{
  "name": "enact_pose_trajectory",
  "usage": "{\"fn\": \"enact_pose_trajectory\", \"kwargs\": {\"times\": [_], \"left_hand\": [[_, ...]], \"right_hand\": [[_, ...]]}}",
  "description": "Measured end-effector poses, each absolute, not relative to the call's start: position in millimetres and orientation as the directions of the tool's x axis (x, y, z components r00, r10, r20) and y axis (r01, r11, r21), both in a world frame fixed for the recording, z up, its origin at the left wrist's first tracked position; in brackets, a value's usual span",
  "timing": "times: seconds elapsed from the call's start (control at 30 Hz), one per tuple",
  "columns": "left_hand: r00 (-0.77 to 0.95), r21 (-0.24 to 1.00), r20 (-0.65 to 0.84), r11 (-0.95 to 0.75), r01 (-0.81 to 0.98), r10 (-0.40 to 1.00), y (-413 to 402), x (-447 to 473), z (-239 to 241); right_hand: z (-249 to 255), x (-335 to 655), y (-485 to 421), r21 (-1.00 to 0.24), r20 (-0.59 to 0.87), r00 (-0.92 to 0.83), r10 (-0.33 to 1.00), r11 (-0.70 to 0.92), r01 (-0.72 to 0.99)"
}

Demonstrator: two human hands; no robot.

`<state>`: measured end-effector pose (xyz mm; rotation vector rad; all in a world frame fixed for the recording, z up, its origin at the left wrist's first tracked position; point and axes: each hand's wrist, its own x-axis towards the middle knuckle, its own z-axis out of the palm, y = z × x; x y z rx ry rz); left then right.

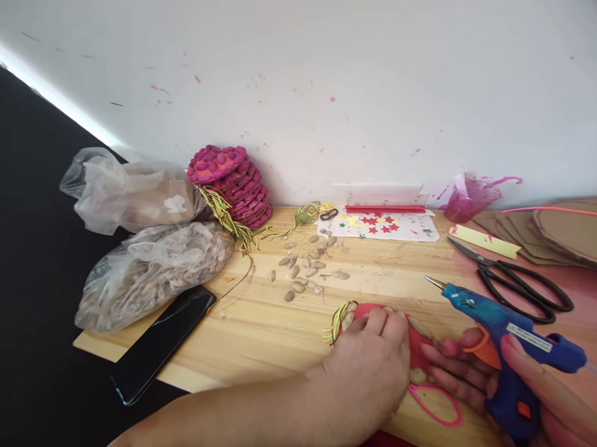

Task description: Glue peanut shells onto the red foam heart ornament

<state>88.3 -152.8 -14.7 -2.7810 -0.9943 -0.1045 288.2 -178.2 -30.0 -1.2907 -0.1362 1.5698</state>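
My left hand (373, 366) is bent over a red disc (419, 347), its fingertips pressed down and hidden beneath it. Peanuts in shells (420, 327) sit along the disc's edge. A yellow-green yarn tassel (336, 323) sticks out at its left, and a pink cord loop (441, 406) lies at its lower right. My right hand (552, 397) is wrapped round a blue glue gun (515, 352) with an orange trigger, its metal nozzle pointing up and left. Some right fingers reach under the gun to the disc's right edge.
Loose peanuts (311, 271) lie mid-table. Behind are a stack of magenta bumpy discs (249, 193), a card with star cutouts (409, 230) and a pink-stained cup (464, 198). Black scissors (519, 282) and cardboard discs (579, 232) lie right; a phone (162, 347) and plastic bags (151, 278) left.
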Motion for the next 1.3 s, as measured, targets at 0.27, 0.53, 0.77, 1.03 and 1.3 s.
{"fn": "enact_pose_trajectory", "kwargs": {"times": [0.27, 0.53, 0.77, 1.03, 1.3], "left_hand": [[0.775, -0.149, 0.128, -0.761, 0.631, 0.618, -152, 90, -16], [0.768, -0.148, 0.094, -0.754, 0.640, 0.634, -151, 92, -18], [0.768, -0.182, 0.070, -0.748, 0.638, 0.637, -153, 94, -22], [0.769, -0.181, 0.038, -0.753, 0.633, 0.638, -150, 95, -22], [0.775, -0.201, 0.090, -0.750, 0.630, 0.626, -151, 94, -23]], "right_hand": [[-33, 292, -182, -0.715, -0.577, 0.135, 0.806, -0.418, -0.560], [-20, 287, -187, -0.733, -0.501, 0.067, 0.863, -0.382, -0.563], [-8, 284, -186, -0.712, -0.482, 0.022, 0.876, -0.377, -0.592], [-13, 290, -189, -0.697, -0.471, -0.003, 0.882, -0.374, -0.612], [-10, 287, -187, -0.688, -0.489, 0.010, 0.872, -0.379, -0.619]]}}
